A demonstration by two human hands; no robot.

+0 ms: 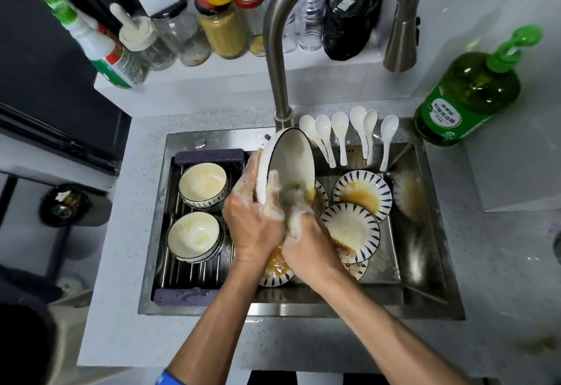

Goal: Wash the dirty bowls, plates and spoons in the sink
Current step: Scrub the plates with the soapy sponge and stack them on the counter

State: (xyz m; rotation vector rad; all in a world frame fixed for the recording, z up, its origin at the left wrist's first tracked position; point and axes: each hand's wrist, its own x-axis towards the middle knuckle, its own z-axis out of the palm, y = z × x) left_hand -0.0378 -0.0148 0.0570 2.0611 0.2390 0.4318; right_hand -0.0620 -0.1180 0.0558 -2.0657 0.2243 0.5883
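The left hand (253, 217), slick with foam, curls its fingers round the near rim of a tilted bowl (290, 166) held over the middle of the sink (431, 302), while the right hand (303, 233) closes on a soapy sponge (296, 199) pressed inside it. The likeliest mishap is the wet bowl slipping from that lathered grip and cracking the stained plates (352, 230) directly beneath. A hard scrub could also knock the spoons (340, 135) leaning on the far edge.

My soapy left hand (253, 217) grips a tilted bowl (288, 163) over the sink (431, 233); my right hand (306, 242) presses a foamy sponge (296, 202) inside it. Stained plates (352, 226) lie beneath, spoons (340, 132) along the rear rim, stacked bowls (202, 184) on the rack (188, 272).
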